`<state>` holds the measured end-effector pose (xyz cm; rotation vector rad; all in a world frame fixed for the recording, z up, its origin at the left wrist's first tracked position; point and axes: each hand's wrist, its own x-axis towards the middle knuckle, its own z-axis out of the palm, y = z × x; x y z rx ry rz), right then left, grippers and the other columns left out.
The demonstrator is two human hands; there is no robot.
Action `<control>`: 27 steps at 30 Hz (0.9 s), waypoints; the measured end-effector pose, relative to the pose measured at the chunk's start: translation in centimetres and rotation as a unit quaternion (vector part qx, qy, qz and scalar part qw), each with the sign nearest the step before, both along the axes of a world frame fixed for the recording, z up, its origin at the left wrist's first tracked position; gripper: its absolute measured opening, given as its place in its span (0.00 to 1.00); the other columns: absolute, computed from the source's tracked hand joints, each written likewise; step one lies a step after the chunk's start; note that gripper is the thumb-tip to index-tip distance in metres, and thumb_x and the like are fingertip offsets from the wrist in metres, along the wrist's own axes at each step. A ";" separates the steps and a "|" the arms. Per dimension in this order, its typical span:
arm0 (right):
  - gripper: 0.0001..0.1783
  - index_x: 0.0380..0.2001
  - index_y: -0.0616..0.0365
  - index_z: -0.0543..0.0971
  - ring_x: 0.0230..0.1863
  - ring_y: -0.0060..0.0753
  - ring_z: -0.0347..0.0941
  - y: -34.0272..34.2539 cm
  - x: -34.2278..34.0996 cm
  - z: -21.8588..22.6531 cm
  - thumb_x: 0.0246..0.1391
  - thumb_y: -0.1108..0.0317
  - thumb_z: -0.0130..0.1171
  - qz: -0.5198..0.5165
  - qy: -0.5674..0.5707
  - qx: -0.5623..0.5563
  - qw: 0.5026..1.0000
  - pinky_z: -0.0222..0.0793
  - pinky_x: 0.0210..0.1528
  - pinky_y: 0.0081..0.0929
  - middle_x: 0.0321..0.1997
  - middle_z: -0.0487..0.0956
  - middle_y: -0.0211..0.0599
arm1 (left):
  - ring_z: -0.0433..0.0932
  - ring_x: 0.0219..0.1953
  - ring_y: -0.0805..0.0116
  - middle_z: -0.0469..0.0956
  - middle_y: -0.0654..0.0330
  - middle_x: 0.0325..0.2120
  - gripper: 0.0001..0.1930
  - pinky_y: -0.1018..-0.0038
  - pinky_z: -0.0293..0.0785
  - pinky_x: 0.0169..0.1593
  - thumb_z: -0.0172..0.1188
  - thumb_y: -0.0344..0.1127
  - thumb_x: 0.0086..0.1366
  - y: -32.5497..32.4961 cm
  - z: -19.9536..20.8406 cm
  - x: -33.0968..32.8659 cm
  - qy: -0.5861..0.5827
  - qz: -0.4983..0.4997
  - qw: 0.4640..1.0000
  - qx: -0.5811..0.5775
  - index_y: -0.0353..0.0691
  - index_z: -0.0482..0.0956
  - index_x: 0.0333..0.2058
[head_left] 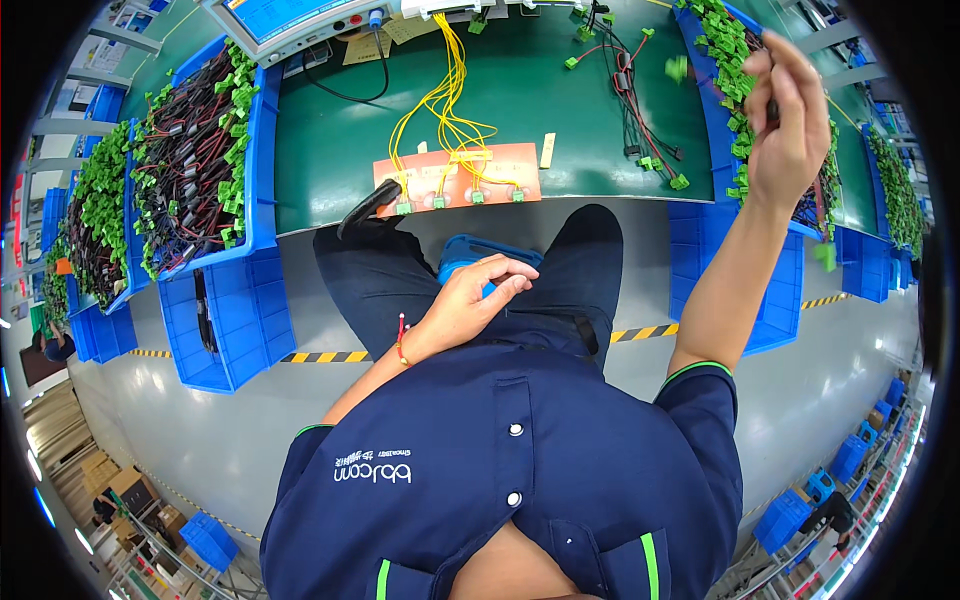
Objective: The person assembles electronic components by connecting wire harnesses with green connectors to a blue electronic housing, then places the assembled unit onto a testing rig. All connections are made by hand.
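My right hand (pixel 790 130) is raised at the right, over a blue bin heaped with cable harnesses that have green connectors (pixel 725 50). Its fingers close on a dark cable harness (pixel 773 108), mostly hidden by the hand; blurred green connectors show on either side. Above my lap, my left hand (pixel 480 295) is loosely open, fingers outstretched and nothing visible in it. In front of it, at the table's near edge, lies an orange-pink test board (pixel 455 180) with several green sockets along its front. Yellow wires (pixel 450 90) run from the board toward the back.
A measuring instrument with a screen (pixel 290 25) stands at the back left of the green table (pixel 330 150). Several loose harnesses (pixel 625 85) lie at its right. Left of the table is another full blue bin (pixel 262 150). Below it hangs a blue bin (pixel 225 320). A black handle-like object (pixel 368 208) overhangs the front edge.
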<state>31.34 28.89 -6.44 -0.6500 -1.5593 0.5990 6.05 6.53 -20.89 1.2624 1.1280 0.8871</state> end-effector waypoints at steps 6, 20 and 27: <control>0.16 0.44 0.72 0.75 0.16 0.16 0.57 -9.9 0.7 -0.4 0.58 0.76 0.42 0.057 0.064 0.047 0.995 0.50 0.17 0.16 0.22 0.71 0.41 | 0.77 0.41 0.68 0.76 0.57 0.42 0.14 0.74 0.73 0.46 0.58 0.31 0.67 0.8 1.7 -0.5 0.024 0.061 0.991 0.120 0.35 0.76 0.51; 0.09 0.42 0.62 0.77 0.35 0.15 0.71 -16.6 -10.3 -13.6 0.65 0.69 0.51 0.339 0.095 -0.569 0.743 0.65 0.39 0.15 0.34 0.77 0.31 | 0.72 0.34 0.81 0.75 0.61 0.38 0.17 0.83 0.70 0.36 0.47 0.40 0.75 -0.2 1.5 -2.5 -0.188 0.226 0.955 0.029 0.34 0.72 0.52; 0.09 0.42 0.62 0.78 0.39 0.15 0.72 -16.4 -11.4 -15.1 0.64 0.67 0.58 0.291 0.021 -0.565 0.772 0.66 0.44 0.15 0.36 0.78 0.26 | 0.67 0.20 0.83 0.79 0.60 0.25 0.16 0.84 0.63 0.24 0.52 0.40 0.74 -2.2 -1.4 -6.5 -0.167 0.285 0.940 -0.090 0.31 0.81 0.43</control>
